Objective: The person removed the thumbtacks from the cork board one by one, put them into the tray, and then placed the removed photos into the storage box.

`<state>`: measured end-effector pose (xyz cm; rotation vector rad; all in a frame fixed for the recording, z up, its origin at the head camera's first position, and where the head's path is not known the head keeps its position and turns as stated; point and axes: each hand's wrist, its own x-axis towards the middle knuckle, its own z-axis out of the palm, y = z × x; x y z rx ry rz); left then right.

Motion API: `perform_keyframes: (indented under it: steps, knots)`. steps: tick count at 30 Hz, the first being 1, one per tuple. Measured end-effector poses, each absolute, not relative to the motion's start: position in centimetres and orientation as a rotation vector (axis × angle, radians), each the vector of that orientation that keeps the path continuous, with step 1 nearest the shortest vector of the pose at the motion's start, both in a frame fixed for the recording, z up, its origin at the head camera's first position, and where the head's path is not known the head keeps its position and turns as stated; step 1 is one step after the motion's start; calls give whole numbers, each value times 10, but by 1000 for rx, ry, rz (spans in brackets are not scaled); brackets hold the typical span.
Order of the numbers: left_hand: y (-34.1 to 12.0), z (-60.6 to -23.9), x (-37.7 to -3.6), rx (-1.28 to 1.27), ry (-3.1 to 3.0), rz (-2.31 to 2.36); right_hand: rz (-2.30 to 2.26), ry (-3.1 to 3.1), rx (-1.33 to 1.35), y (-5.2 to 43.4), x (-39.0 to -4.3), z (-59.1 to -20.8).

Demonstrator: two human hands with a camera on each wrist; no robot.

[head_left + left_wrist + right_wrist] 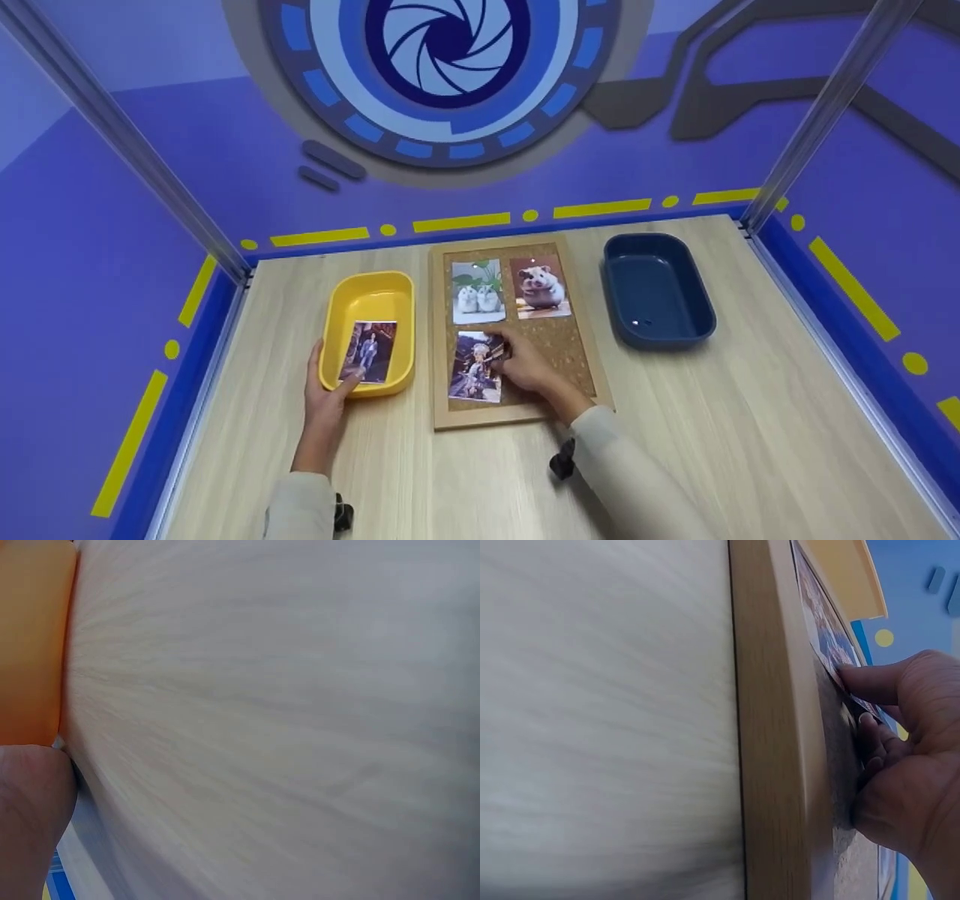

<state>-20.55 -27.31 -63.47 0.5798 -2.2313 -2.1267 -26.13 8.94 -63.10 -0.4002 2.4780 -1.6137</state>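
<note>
Nearest me I see two pale sleeves coming in from the bottom edge of the head view, each with a small dark camera mount at the wrist. My left hand (328, 390) rests on the wooden table (675, 450) at the near rim of the yellow tray (367, 300), thumb against the tray's near left corner and a finger reaching over the rim onto the photo of a standing figure (369, 351) that lies tilted inside it; the fingers look fairly straight, touching rather than gripping, though the left wrist view shows only the tray's orange-yellow wall (30, 645) and a bit of skin, so I cannot tell more than that. My right hand (525, 366) lies on the cork board (570, 352), just right of the tray, with its fingers curled at the right edge of the photo of a costumed figure (477, 366) in the board's near left part. In the right wrist view the fingertips (866, 682) press at that photo's edge against the cork, beside the board's wooden frame (769, 727); I cannot tell if they pinch it. Farther up the board sit a photo of two white animals (477, 292) and, beside it, a hamster photo (540, 287). Right of the board, apart from it, stands a dark blue tray (657, 289). Beyond is the purple back wall (225, 150) with yellow dashes.
</note>
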Motion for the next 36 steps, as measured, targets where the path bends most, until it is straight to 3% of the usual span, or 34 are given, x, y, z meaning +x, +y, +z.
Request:
perform_keyframes:
  steps: [22,36]
  knots:
    - [-272,-636,-204,480,-2170,-2143,-2061,2168,54,76,-278,-610]
    - [-272,-637,-202,496,-2192,-2121,-1892,2331,-236,2,-295,-578]
